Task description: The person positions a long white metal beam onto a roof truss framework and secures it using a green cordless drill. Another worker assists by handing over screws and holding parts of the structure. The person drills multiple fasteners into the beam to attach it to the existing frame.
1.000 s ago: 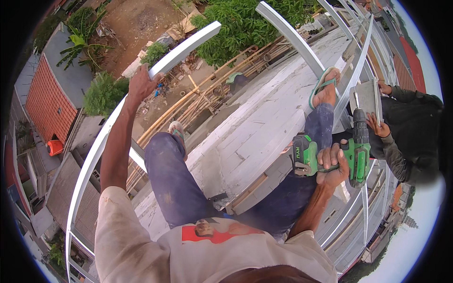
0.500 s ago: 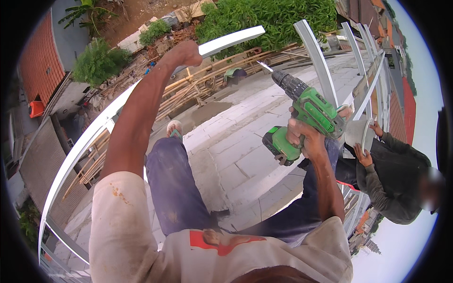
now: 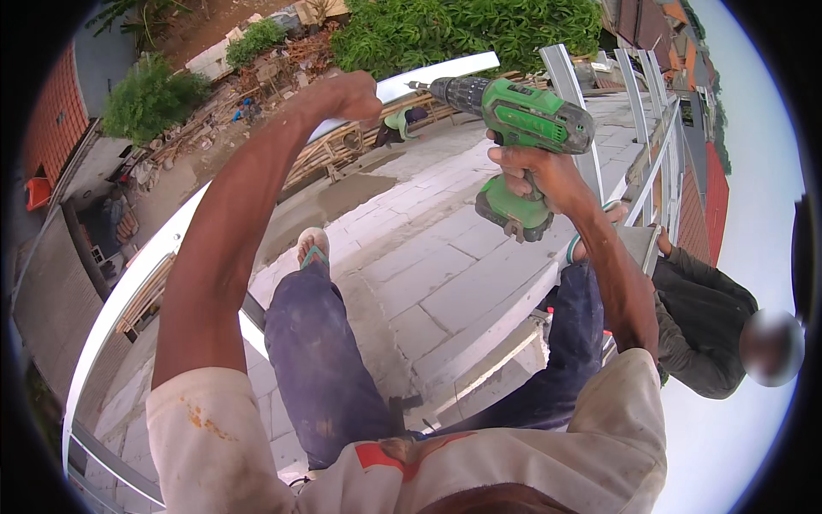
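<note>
My right hand (image 3: 535, 174) is wrapped round the grip of a green and black cordless drill (image 3: 535, 117). The drill lies nearly level, its bit pointing left at a long pale metal channel (image 3: 445, 70). Its tip looks right by the channel's face, close to my left hand; whether they touch I cannot tell. With arm stretched forward, my left hand (image 3: 355, 97) is closed on that channel, which bends away to the lower left. The fingers' far side is hidden.
Below lies a pale block surface (image 3: 428, 248), between my sandalled feet. Upright metal channels (image 3: 569, 90) stand at right. A co-worker in dark clothes (image 3: 702, 317) is at far right, holding a grey object. Beyond the channel another person (image 3: 396, 126) bends low near bamboo poles (image 3: 321, 154).
My right hand has lifted the drill up and left and turned it level, bringing the bit to the channel beside my left hand. The left hand keeps its grip. My view has shifted slightly.
</note>
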`<action>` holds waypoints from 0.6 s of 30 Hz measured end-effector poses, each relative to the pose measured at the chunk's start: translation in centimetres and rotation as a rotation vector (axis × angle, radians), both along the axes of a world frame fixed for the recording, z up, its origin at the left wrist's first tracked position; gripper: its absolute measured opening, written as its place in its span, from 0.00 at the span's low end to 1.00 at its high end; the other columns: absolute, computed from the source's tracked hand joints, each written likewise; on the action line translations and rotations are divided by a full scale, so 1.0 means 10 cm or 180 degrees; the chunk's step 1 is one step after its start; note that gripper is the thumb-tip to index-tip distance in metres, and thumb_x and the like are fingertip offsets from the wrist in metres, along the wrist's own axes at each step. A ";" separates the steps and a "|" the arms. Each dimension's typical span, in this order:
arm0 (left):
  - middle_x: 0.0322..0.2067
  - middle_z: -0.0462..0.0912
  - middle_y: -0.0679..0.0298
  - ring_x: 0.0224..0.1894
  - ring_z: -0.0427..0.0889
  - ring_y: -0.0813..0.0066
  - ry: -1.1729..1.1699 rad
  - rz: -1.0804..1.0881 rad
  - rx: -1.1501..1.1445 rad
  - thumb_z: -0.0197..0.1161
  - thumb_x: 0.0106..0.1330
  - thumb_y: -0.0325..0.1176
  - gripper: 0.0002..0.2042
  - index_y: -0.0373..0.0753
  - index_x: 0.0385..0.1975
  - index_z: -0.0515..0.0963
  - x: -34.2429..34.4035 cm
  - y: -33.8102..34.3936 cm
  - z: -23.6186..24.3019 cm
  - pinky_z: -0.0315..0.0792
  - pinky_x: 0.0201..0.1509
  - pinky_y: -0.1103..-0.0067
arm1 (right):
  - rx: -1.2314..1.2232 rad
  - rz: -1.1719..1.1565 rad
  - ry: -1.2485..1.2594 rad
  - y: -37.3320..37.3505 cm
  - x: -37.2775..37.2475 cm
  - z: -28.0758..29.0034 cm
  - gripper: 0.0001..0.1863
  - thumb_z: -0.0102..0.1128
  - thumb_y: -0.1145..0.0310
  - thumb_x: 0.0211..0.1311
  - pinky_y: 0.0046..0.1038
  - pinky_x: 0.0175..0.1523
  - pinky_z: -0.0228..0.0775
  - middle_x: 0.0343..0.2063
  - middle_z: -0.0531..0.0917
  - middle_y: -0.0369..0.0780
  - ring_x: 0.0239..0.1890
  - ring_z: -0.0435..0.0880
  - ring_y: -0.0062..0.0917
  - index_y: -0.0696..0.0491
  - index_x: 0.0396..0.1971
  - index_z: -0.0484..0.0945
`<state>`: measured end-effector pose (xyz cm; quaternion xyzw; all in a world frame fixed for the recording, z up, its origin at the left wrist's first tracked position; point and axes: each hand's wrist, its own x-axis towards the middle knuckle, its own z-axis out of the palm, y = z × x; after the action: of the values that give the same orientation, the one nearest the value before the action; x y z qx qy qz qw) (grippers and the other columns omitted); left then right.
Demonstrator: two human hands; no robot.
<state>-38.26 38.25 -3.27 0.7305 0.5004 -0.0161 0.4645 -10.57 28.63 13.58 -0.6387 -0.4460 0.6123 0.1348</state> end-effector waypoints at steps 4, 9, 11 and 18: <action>0.34 0.86 0.39 0.35 0.85 0.50 -0.0153 -0.0149 -0.0043 0.68 0.42 0.35 0.20 0.22 0.30 0.83 0.00 0.01 0.05 0.77 0.40 0.62 | -0.0083 0.0225 -0.0363 0.17 -0.06 0.07 0.17 0.67 0.73 0.62 0.24 0.24 0.54 0.17 0.65 0.30 0.15 0.62 0.16 0.60 0.50 0.76; 0.34 0.86 0.39 0.35 0.86 0.48 -0.0156 -0.0171 -0.0103 0.69 0.41 0.35 0.19 0.24 0.31 0.84 -0.01 -0.01 0.06 0.77 0.40 0.62 | -0.0029 0.0474 -0.0555 0.28 -0.13 0.10 0.16 0.67 0.72 0.63 0.23 0.24 0.53 0.17 0.64 0.29 0.15 0.61 0.16 0.59 0.49 0.77; 0.34 0.87 0.39 0.35 0.86 0.48 -0.0227 -0.0113 -0.0092 0.69 0.41 0.34 0.19 0.24 0.30 0.85 -0.01 -0.04 0.04 0.77 0.40 0.62 | -0.0025 0.0533 -0.0601 0.30 -0.13 0.08 0.16 0.68 0.71 0.63 0.23 0.24 0.52 0.16 0.64 0.29 0.15 0.61 0.16 0.58 0.49 0.77; 0.40 0.88 0.42 0.41 0.87 0.45 -0.0037 -0.0138 -0.0146 0.64 0.46 0.34 0.15 0.35 0.31 0.90 0.01 -0.08 0.11 0.78 0.48 0.63 | -0.0074 0.0625 -0.0882 0.36 -0.15 0.14 0.16 0.68 0.70 0.63 0.24 0.24 0.52 0.17 0.63 0.29 0.15 0.61 0.15 0.57 0.47 0.76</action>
<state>-38.12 37.49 -2.18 0.7304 0.4812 -0.0334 0.4836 -12.10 32.21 14.99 -0.6718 -0.5135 0.5338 0.0041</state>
